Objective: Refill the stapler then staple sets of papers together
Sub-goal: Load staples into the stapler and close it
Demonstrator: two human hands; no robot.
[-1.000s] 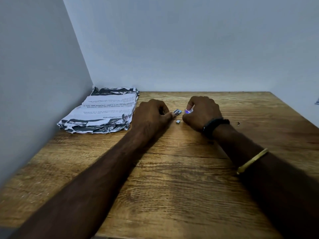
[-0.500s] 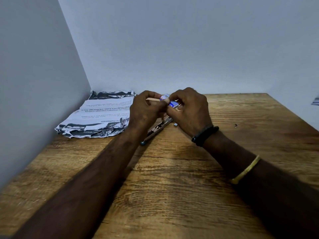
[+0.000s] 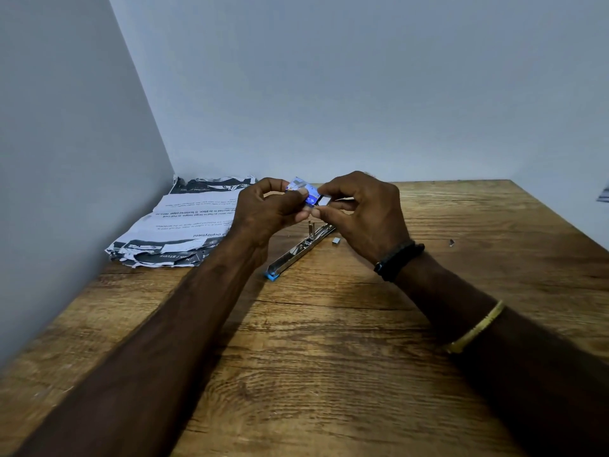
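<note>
A small blue staple box (image 3: 304, 190) is held above the table between both hands. My left hand (image 3: 263, 209) grips its left end. My right hand (image 3: 359, 209) pinches its right end, where a grey inner part (image 3: 324, 201) shows. Below the hands a metal stapler (image 3: 296, 250) with a blue end lies swung open flat on the wooden table (image 3: 329, 357). A stack of printed papers (image 3: 184, 225) lies at the back left against the wall.
A small loose block of staples (image 3: 336, 240) lies right of the stapler. A tiny metal scrap (image 3: 451, 242) lies farther right. Grey walls close the left and back sides. My right arm wears a black band and a gold bangle.
Both hands rose from the table and came together on the staple box. The stapler, earlier under my left hand, now lies uncovered on the table.
</note>
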